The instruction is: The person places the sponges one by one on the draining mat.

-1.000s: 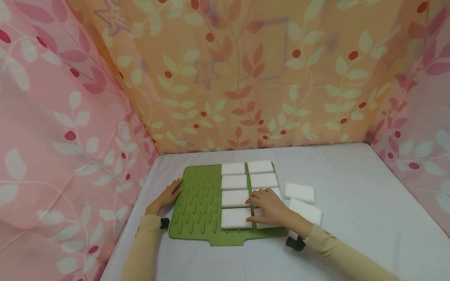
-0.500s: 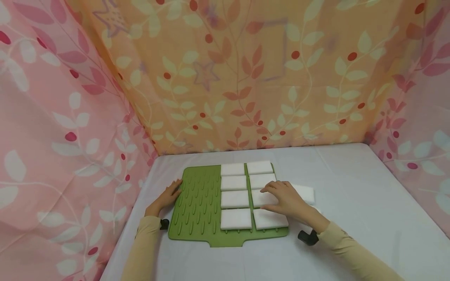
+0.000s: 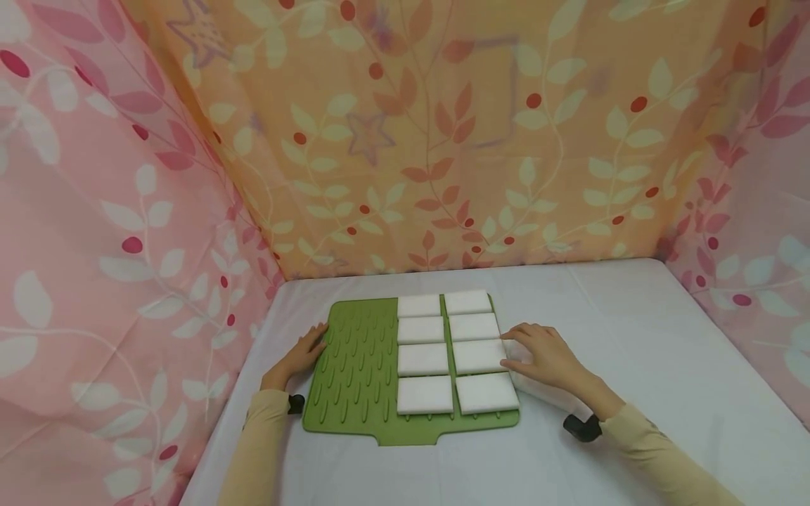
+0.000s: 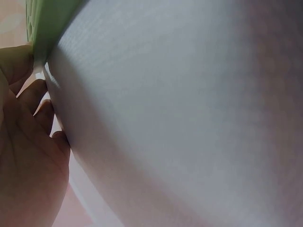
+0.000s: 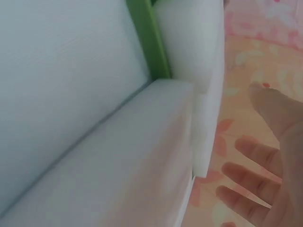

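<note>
A green ridged mat (image 3: 352,365) lies on the table, its left part bare. White sponge blocks (image 3: 425,395) lie on its right part in two columns. At the mat's left edge my left hand (image 3: 302,357) rests with relaxed fingers; in the left wrist view its thumb touches the green edge (image 4: 49,33). My right hand (image 3: 549,357) hovers just right of the mat, fingers spread and apart from anything in the right wrist view. Beneath it, more white blocks (image 5: 128,156) lie on the table beside the mat, mostly hidden by the hand in the head view.
A white cloth covers the table (image 3: 620,316). An orange patterned curtain (image 3: 430,140) hangs behind it, with pink curtains at the left (image 3: 145,281) and right (image 3: 753,232). A black wrist camera (image 3: 582,427) sits below my right wrist.
My right hand has moved right, off the blocks on the mat, to the loose blocks beside it. The blocks on the mat and my left hand stay where they were.
</note>
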